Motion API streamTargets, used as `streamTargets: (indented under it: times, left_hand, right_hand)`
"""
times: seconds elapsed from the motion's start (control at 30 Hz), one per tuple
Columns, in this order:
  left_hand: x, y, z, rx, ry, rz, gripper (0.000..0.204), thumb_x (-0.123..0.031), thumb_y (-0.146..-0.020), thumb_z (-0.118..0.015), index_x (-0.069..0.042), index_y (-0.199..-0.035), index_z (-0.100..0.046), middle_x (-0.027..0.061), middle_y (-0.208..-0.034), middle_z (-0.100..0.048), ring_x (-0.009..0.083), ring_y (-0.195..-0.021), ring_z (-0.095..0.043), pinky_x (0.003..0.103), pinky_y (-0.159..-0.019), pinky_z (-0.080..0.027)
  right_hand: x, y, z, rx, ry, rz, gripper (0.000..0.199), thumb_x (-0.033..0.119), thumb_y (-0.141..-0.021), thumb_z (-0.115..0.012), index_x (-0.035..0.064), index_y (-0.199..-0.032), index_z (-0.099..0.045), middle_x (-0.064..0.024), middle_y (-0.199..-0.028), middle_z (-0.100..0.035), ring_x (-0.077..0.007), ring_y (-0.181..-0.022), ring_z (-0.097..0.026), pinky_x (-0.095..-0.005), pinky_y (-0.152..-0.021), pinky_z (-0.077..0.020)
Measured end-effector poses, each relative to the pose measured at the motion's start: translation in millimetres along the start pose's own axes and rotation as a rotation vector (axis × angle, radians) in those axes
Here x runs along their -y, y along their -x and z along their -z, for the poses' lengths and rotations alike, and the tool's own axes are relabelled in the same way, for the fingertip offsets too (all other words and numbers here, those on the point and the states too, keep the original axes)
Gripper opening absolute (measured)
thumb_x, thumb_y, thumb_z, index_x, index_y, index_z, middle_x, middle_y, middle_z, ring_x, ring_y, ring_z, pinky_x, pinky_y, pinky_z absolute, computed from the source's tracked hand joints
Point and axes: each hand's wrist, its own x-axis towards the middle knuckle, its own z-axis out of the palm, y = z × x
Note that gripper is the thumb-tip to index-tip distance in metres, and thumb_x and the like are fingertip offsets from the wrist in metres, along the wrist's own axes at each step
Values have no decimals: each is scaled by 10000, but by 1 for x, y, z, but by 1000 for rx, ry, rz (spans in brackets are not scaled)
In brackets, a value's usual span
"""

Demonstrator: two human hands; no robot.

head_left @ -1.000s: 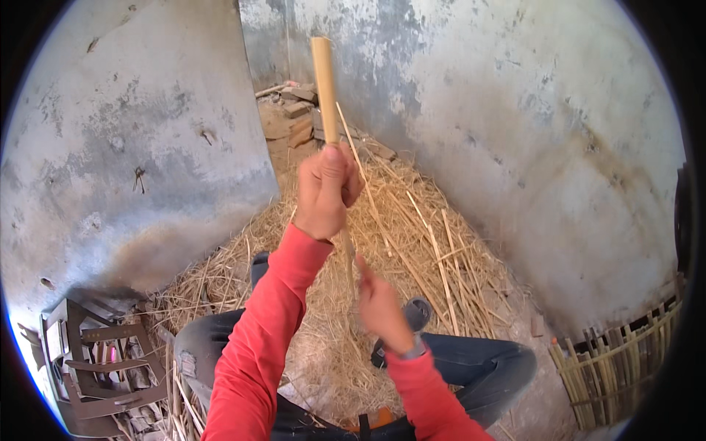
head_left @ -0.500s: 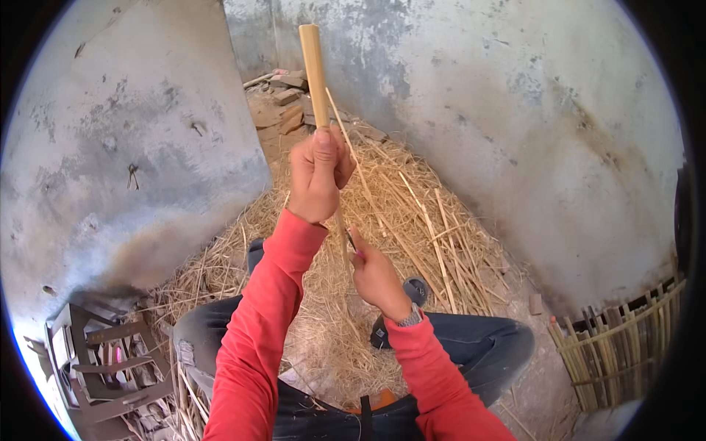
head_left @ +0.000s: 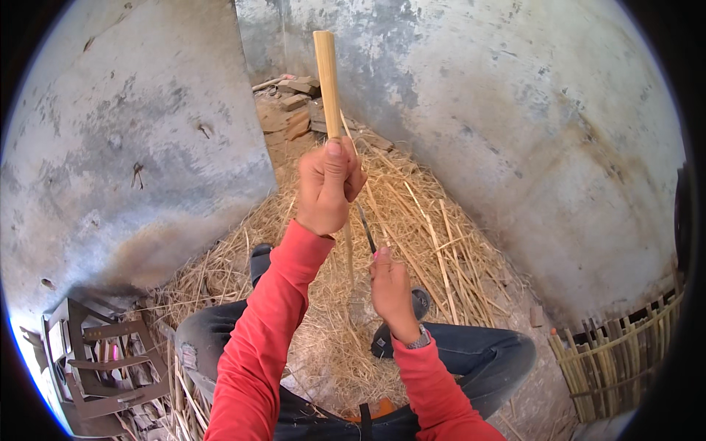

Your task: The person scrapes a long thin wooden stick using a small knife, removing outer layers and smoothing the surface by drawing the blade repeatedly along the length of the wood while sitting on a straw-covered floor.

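Observation:
My left hand [head_left: 328,187] is closed around a pale split bamboo piece [head_left: 328,84], its thumb pressed along it. The piece stands up above the fist, and a narrow length hangs below the fist. Lower and to the right, my right hand [head_left: 391,290] grips a knife [head_left: 367,229]. Its thin dark blade points up toward the left fist; whether it touches the bamboo, I cannot tell. A thin strip also shows just right of the bamboo above the fist.
Shavings [head_left: 331,353] cover the floor between my bent legs, with long bamboo strips [head_left: 440,257] lying on the right. A dark wooden frame [head_left: 110,364] stands at left, a slatted bamboo basket [head_left: 614,360] at right. Bricks [head_left: 296,101] lie by the far wall.
My right hand has moved right and a little down, and more of the knife blade now shows. My left hand and the bamboo sit slightly further right and lower in the picture.

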Motion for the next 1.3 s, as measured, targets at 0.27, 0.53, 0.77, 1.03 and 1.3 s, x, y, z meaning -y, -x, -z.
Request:
streamTargets:
  times: [0.27,0.53,0.77,1.03,1.3]
  left_hand:
    - [-4,9,-13,28,-30,-22,550,-517,-1121,-373,-128,-734,-350,-48,-558,-287,69,-448,-226,272,-432,-185]
    - [-5,10,-11,128,82,77,559,-536,-1114,-375,-126,-734,-359,-47,-549,-290,71,-437,-237,278,-428,-190]
    - [-2,1,8,88,78,41,539,-523,-1118,-378,-131,-751,-339,-52,-569,-260,70,-451,-206,275,-432,-175]
    - [-2,8,9,61,37,49,535,-511,-1122,-376,-126,-753,-341,-48,-570,-257,77,-451,-205,274,-433,-176]
    - [-15,7,6,89,109,38,548,-542,-1105,-403,-124,-754,-358,-39,-560,-265,86,-463,-252,281,-434,-211]
  right_hand:
    - [-68,10,-56,-66,179,186,514,270,-1111,-458,-57,-735,-580,-342,-699,-578,-549,-671,-585,-582,-567,-400]
    - [-99,10,-47,28,-47,-8,542,344,-1102,-461,-31,-739,-610,-328,-662,-596,-535,-599,-591,-555,-506,-447]
    - [-94,-6,-2,32,319,204,668,429,-1104,-414,-88,-748,-639,-389,-714,-586,-559,-688,-622,-588,-608,-456]
    - [79,9,41,-342,-71,445,542,321,-1136,-391,1,-707,-478,-168,-531,-413,-357,-480,-449,-464,-516,-336]
    - [-114,-25,-45,228,632,310,303,204,-1017,-500,-13,-989,-710,-293,-774,-674,-478,-762,-687,-581,-677,-522]
